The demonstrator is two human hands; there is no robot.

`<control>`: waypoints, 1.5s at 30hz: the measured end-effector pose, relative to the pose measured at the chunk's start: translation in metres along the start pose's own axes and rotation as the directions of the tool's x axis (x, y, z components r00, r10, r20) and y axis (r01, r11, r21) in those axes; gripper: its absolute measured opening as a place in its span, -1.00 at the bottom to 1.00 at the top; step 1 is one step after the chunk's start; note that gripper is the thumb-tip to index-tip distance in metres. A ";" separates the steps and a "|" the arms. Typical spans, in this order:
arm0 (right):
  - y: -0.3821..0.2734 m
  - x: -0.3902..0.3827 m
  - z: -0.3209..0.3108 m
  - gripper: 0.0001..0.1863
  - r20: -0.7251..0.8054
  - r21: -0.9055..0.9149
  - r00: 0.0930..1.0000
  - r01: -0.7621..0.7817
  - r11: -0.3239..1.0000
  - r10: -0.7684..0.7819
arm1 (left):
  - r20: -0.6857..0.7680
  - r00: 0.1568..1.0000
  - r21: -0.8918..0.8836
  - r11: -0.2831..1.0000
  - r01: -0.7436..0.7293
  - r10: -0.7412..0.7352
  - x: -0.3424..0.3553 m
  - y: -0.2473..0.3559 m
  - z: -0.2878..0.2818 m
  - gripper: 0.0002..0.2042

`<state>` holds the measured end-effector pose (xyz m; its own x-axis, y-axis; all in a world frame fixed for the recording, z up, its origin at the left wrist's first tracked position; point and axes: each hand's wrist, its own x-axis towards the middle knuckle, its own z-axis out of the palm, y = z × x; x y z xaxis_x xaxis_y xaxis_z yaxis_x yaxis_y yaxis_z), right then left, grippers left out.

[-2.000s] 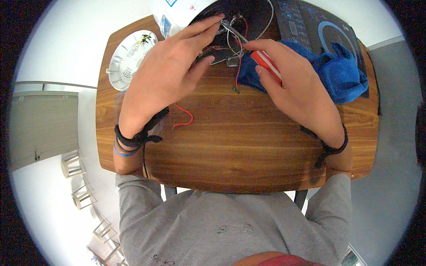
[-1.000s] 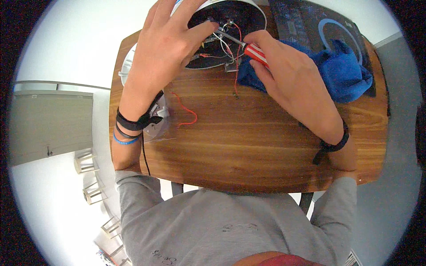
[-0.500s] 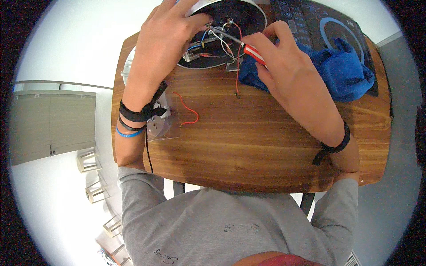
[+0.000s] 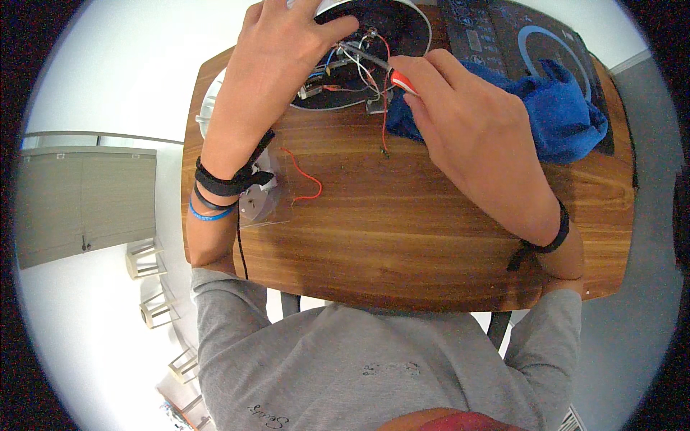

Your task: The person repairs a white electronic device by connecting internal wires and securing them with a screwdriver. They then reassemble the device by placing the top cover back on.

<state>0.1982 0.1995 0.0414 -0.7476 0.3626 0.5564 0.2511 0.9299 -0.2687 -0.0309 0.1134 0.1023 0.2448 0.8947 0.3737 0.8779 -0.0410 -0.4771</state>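
At the far side of the table lies a round, white-rimmed appliance housing (image 4: 338, 108), its dark inside showing coloured wires and metal parts. My left hand (image 4: 277, 68) rests over its left side, thumb and forefinger spread apart; some fingertips pass the picture's upper edge. In my right hand (image 4: 474, 118) is a screwdriver with a red and white handle (image 4: 403, 82). Its metal shaft points left into the housing, and the tip is among the wires near my left thumb. A red wire (image 4: 385, 122) hangs from the housing onto the table.
Right of the housing, a blue cloth (image 4: 557, 118) lies partly over a black induction cooker (image 4: 496, 32). A loose red wire (image 4: 310, 177) and a clear plastic bag (image 4: 269, 208) with small parts lie by my left wrist on the wooden table (image 4: 402, 230).
My left thumb has lifted away from the screwdriver tip and stretched out to the right. My right hand has turned and shifted slightly downward, still around the screwdriver.
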 end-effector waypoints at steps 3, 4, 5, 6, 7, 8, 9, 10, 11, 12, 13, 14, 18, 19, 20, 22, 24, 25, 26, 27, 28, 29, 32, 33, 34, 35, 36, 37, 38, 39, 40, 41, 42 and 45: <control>-0.003 -0.002 -0.005 -0.68 0.072 0.079 0.995 -0.078 0.994 0.072 | 0.006 1.000 -0.007 1.000 0.005 -0.005 0.000 0.000 0.004 -0.77; -0.005 -0.002 -0.007 -0.69 0.060 0.096 0.995 -0.081 0.992 0.075 | 0.008 1.000 -0.002 1.000 0.004 -0.004 -0.001 0.000 0.005 -0.77; -0.006 -0.001 -0.008 -0.69 0.048 0.113 0.996 -0.084 0.990 0.079 | 0.009 1.000 0.003 1.000 0.002 -0.002 -0.001 0.000 0.007 -0.78; -0.006 -0.001 -0.008 -0.69 0.036 0.131 0.996 -0.088 0.988 0.084 | 0.000 1.000 0.008 1.000 0.003 -0.003 -0.002 0.000 0.008 -0.78; -0.005 -0.001 -0.007 -0.68 0.037 0.124 0.995 -0.097 0.988 0.094 | -0.009 1.000 0.012 1.000 0.004 -0.004 -0.003 0.001 0.009 -0.78; -0.003 0.000 -0.005 -0.67 0.037 0.117 0.994 -0.107 0.987 0.104 | -0.019 1.000 0.017 1.000 0.005 -0.005 -0.003 0.001 0.010 -0.78; -0.002 0.000 -0.004 -0.66 0.037 0.109 0.993 -0.116 0.987 0.113 | -0.010 1.000 0.039 0.999 -0.010 0.011 -0.004 0.000 0.011 -0.78; -0.002 -0.001 -0.005 -0.67 0.045 0.090 0.993 -0.117 0.989 0.113 | -0.001 1.000 0.061 0.998 -0.026 0.026 -0.005 -0.003 0.012 -0.79; -0.002 -0.001 -0.006 -0.67 0.053 0.071 0.992 -0.117 0.991 0.113 | 0.008 0.999 0.083 0.996 -0.041 0.040 -0.006 -0.004 0.013 -0.79; -0.001 0.000 -0.006 -0.67 0.060 0.050 0.992 -0.117 0.992 0.113 | 0.008 0.999 0.071 0.997 -0.035 0.034 -0.006 -0.004 0.013 -0.79; -0.001 -0.001 -0.006 -0.68 0.075 0.055 0.990 -0.121 0.991 0.117 | 0.008 1.000 0.060 0.998 -0.029 0.028 -0.005 -0.004 0.012 -0.79; -0.001 -0.002 -0.006 -0.68 0.089 0.061 0.989 -0.125 0.990 0.120 | 0.009 1.000 0.048 0.999 -0.022 0.022 -0.005 -0.004 0.011 -0.79; 0.005 -0.006 0.005 -0.70 0.042 0.142 0.996 -0.088 0.986 0.083 | -0.001 1.000 -0.008 1.000 0.010 -0.010 -0.004 -0.002 0.008 -0.80; 0.005 -0.006 0.006 -0.70 0.049 0.158 0.995 -0.094 0.983 0.087 | -0.009 1.000 -0.023 1.000 0.020 -0.020 -0.004 -0.002 0.008 -0.81; 0.005 -0.006 0.006 -0.70 0.056 0.174 0.994 -0.099 0.980 0.091 | -0.016 0.999 -0.039 0.999 0.030 -0.031 -0.004 -0.002 0.008 -0.81; 0.005 -0.005 0.005 -0.68 0.068 0.179 0.992 -0.116 0.977 0.105 | -0.048 0.998 -0.044 0.998 0.041 -0.043 -0.005 -0.002 0.014 -0.82; 0.004 -0.004 0.003 -0.66 0.079 0.164 0.990 -0.133 0.977 0.121 | -0.053 0.997 -0.046 0.998 0.052 -0.054 -0.005 -0.002 0.016 -0.83; 0.004 -0.003 0.002 -0.65 0.101 0.152 0.986 -0.149 0.977 0.134 | -0.042 0.997 -0.045 0.997 0.058 -0.060 -0.006 0.000 0.011 -0.83; 0.004 -0.001 0.001 -0.64 0.122 0.140 0.982 -0.164 0.976 0.148 | -0.031 0.997 -0.044 0.997 0.064 -0.065 -0.007 0.000 0.010 -0.84; 0.004 0.000 0.000 -0.63 0.141 0.124 0.976 -0.182 0.976 0.164 | -0.051 0.996 -0.050 0.996 0.074 -0.076 -0.008 0.000 0.013 -0.84; 0.005 0.000 0.000 -0.64 0.132 0.156 0.980 -0.169 0.973 0.149 | -0.071 0.994 -0.056 0.995 0.084 -0.088 -0.011 0.000 0.018 -0.85; 0.005 -0.001 0.001 -0.64 0.123 0.189 0.983 -0.155 0.970 0.133 | -0.090 0.991 -0.062 0.993 0.095 -0.101 -0.013 -0.001 0.021 -0.85; 0.008 -0.004 0.005 -0.64 0.150 0.268 0.978 -0.184 0.946 0.147 | -0.030 0.995 -0.042 0.994 0.096 -0.098 -0.012 0.004 0.014 -0.86; 0.008 -0.003 0.005 -0.64 0.168 0.297 0.974 -0.199 0.934 0.154 | -0.049 0.993 -0.062 0.992 0.109 -0.112 -0.014 0.003 0.016 -0.86; 0.007 -0.003 0.006 -0.64 0.185 0.314 0.967 -0.228 0.922 0.176 | -0.068 0.990 -0.083 0.989 0.120 -0.126 -0.015 0.003 0.018 -0.86; 0.007 -0.003 0.006 -0.63 0.202 0.329 0.959 -0.257 0.909 0.198 | -0.086 0.986 -0.105 0.986 0.131 -0.141 -0.017 0.002 0.021 -0.86; 0.006 -0.003 0.008 -0.63 0.220 0.347 0.951 -0.283 0.894 0.215 | -0.119 0.984 -0.093 0.988 0.122 -0.133 -0.019 0.002 0.025 -0.86; 0.005 -0.004 0.009 -0.63 0.189 0.348 0.965 -0.237 0.907 0.180 | -0.153 0.981 -0.081 0.990 0.112 -0.123 -0.019 0.001 0.031 -0.86; 0.005 -0.005 0.011 -0.63 0.157 0.348 0.977 -0.192 0.918 0.145 | -0.186 0.976 -0.069 0.992 0.102 -0.113 -0.020 0.000 0.034 -0.86; 0.005 -0.005 0.011 -0.63 0.123 0.343 0.986 -0.147 0.928 0.110 | -0.185 0.976 -0.069 0.992 0.103 -0.115 -0.020 0.001 0.034 -0.86; 0.006 -0.005 0.012 -0.63 0.121 0.314 0.986 -0.150 0.937 0.117 | -0.185 0.976 -0.070 0.992 0.104 -0.116 -0.019 0.002 0.033 -0.86; 0.007 -0.004 0.012 -0.64 0.119 0.285 0.985 -0.154 0.946 0.125 | -0.184 0.976 -0.071 0.992 0.105 -0.117 -0.020 0.003 0.033 -0.86; 0.009 -0.003 0.012 -0.64 0.114 0.251 0.984 -0.159 0.955 0.134 | -0.169 0.978 -0.093 0.990 0.107 -0.122 -0.019 0.002 0.031 -0.86; 0.010 -0.003 0.009 -0.67 0.116 0.252 0.983 -0.165 0.954 0.139 | -0.146 0.980 -0.124 0.986 0.116 -0.134 -0.021 0.000 0.027 -0.85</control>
<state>0.1975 0.2072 0.0302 -0.7716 0.4790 0.4185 0.2079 0.8117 -0.5459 -0.0477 0.1072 0.0729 0.1829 0.8173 0.5464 0.9445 0.0081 -0.3284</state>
